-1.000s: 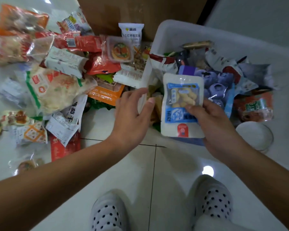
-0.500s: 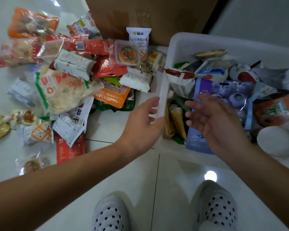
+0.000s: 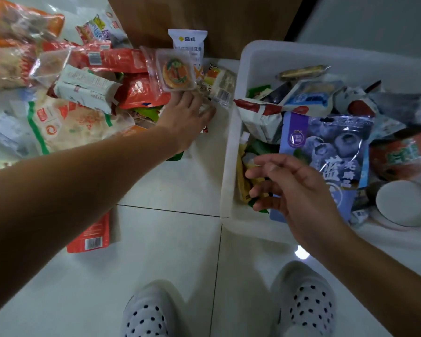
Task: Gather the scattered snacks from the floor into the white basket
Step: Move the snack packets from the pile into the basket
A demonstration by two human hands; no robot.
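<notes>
Showing left hand among far-left floor snacks, finger posture indiscernible; right hand, fingers loosely spread, empty, above white basket near-left corner.

Left hand now at the floor snacks
</notes>
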